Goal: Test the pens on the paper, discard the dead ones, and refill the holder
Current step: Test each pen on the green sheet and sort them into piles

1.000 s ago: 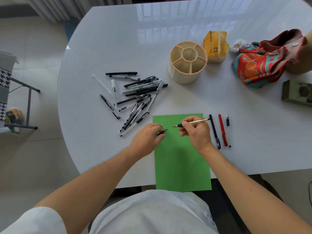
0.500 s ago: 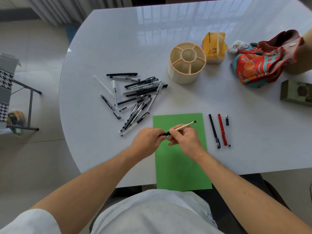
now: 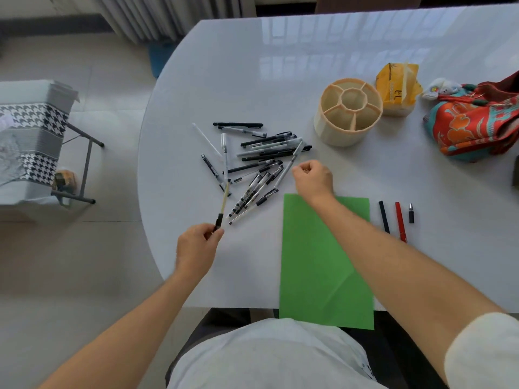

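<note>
- While the left hand (image 3: 196, 246) pinches a tan pen (image 3: 222, 205) by its dark lower end, the barrel slants up and away over the near edge of the pen pile (image 3: 254, 164), apparently on its way out of the testing area.
- Right hand (image 3: 313, 178) hovers at the pile's right edge, just past the top of the green paper (image 3: 323, 262); its fingers are curled, and whether they have closed on a pen cannot be told from this angle.
- Green paper lies flat at the table (image 3: 224, 80) edge in front of the person, placed where both hands can reach it for scribble tests; any marks on it are too faint to make out.
- Loose pens, mostly black and clear, lie heaped to the left of the paper, judged to be the untested stock.
- Set apart on the paper's right are a dark pen (image 3: 384, 216), a red pen (image 3: 400, 220) and a small dark piece with a silver tip (image 3: 411, 213), lined up side by side, likely a sorted group.
- Holder (image 3: 348, 112), round with divided compartments, stands empty well beyond the paper, so refilling has not begun.
- Yellow packet (image 3: 397, 88) sits just behind the holder, and a patterned red bag (image 3: 477, 119) lies at the far right.
- Next move, by the look of it, calls for a clean pick of one pen from the tangle without dragging its neighbours.
</note>
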Available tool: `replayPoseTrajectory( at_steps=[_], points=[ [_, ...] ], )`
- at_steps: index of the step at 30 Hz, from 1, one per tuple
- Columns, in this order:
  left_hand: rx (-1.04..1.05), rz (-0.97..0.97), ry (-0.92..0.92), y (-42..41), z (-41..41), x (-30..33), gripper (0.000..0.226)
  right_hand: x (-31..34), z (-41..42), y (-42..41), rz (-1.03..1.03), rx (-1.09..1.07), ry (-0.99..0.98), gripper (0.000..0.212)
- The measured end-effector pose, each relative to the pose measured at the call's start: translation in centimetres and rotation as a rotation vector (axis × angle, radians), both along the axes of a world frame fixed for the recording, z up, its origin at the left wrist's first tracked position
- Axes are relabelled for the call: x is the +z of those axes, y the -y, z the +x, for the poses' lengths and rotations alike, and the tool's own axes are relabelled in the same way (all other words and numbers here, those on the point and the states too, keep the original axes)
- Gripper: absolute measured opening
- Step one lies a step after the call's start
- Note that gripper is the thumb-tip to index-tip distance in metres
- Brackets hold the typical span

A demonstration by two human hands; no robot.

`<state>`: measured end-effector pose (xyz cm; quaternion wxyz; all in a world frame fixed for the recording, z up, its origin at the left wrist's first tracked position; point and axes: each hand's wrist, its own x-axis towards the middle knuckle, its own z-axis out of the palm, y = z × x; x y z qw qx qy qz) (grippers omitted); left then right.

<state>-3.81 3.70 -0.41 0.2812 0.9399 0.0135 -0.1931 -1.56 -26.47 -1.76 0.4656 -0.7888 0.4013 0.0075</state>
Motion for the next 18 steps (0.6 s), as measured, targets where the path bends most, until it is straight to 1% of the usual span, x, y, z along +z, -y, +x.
replayPoseTrajectory(
  at_steps=[4,6,8,9,11,12,14,16,18],
  points=[
    [0.084,0.077,-0.026,-3.5,0.0,-0.8,0.019,-0.7,2.8,0.8,-0.141,0.088,-0.147,0.027],
    [0.097,0.093,-0.049,-4.2,-0.1,-1.3,0.013,-0.9,3.2,0.9,-0.169,0.110,-0.182,0.032],
    [0.122,0.079,-0.084,-4.5,-0.2,-1.7,0.008,-0.9,3.1,0.9,-0.165,0.106,-0.194,0.037],
    [0.129,0.073,-0.097,-4.6,-0.3,-1.9,0.009,-0.8,3.0,1.0,-0.148,0.091,-0.178,0.037],
    [0.127,0.088,-0.097,-4.5,-0.3,-2.0,0.016,-0.2,2.1,1.4,-0.063,0.031,-0.111,0.029],
    [0.115,0.107,-0.073,-4.3,-0.3,-1.9,0.020,0.3,1.4,1.5,-0.009,0.008,-0.066,0.023],
    [0.050,0.135,0.030,-3.5,-0.3,-1.5,0.025,1.1,-0.7,1.5,0.081,0.006,0.030,0.012],
    [-0.066,0.063,0.137,-1.7,-0.4,-1.0,0.028,1.9,-3.5,1.2,0.124,0.080,0.076,0.006],
    [-0.208,-0.058,0.187,0.9,-0.5,-0.2,0.032,2.4,-6.4,0.7,0.140,0.206,0.065,0.005]
  ],
)
